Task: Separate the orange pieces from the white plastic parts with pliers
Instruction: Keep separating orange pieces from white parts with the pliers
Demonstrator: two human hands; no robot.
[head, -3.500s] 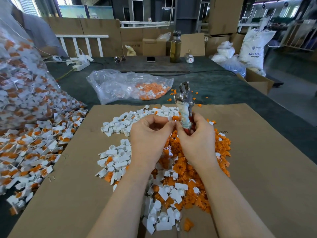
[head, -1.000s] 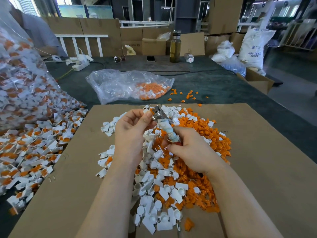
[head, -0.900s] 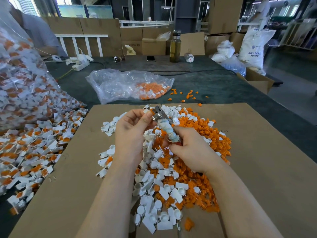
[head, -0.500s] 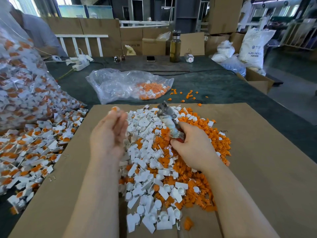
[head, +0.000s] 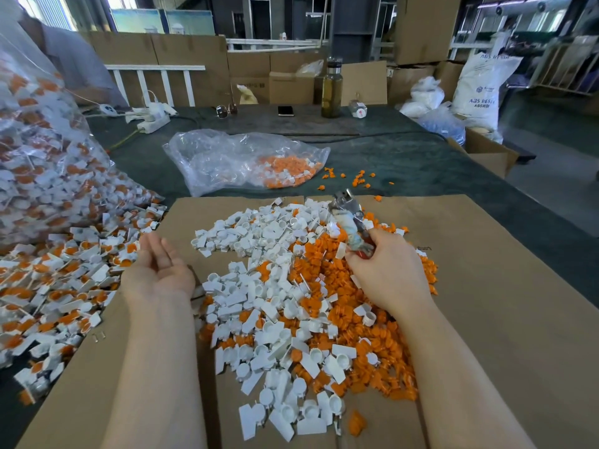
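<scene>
Fingers of the left hand point(head: 158, 270) are seen loosely spread, palm up and holding nothing, while the right hand point(head: 384, 270) is wrapped round the taped handles of the pliers point(head: 350, 222), whose long axis is tilted up and away. Unseparated white-and-orange parts point(head: 64, 280) are heaped just left of the empty hand — the nearer one for the next pick — with sorted white parts point(head: 259, 231) and orange pieces point(head: 327, 273) piled on the cardboard point(head: 486, 286) between the hands. Whether anything is caught in the pliers' tip cannot be made out.
</scene>
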